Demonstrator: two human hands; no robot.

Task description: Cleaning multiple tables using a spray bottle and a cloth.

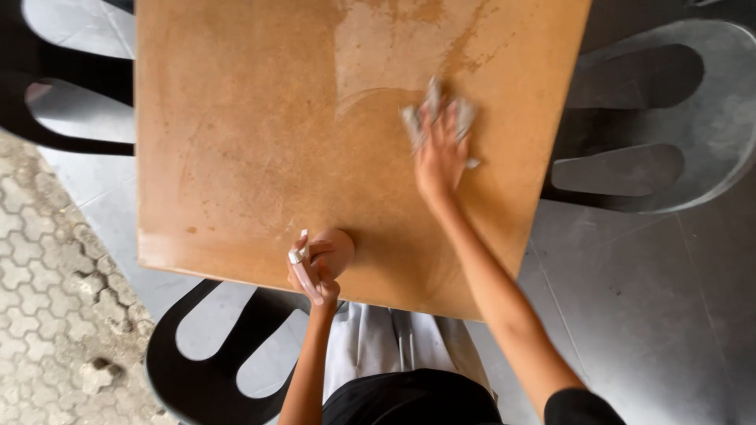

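Note:
My right hand (438, 153) presses a grey cloth (465, 118) flat on the brown square table (252, 134), right of its middle. A wet, smeared patch spreads from the cloth toward the far edge. My left hand (313, 275) grips a pinkish spray bottle (335, 248) with a white nozzle, standing near the table's near edge.
A black plastic chair (205, 370) sits below the near edge at left. Another dark chair (654, 118) stands at the right side, and a third (55, 94) at the far left. Grey tiled floor lies around, with rough hexagon paving (47, 315) at the lower left.

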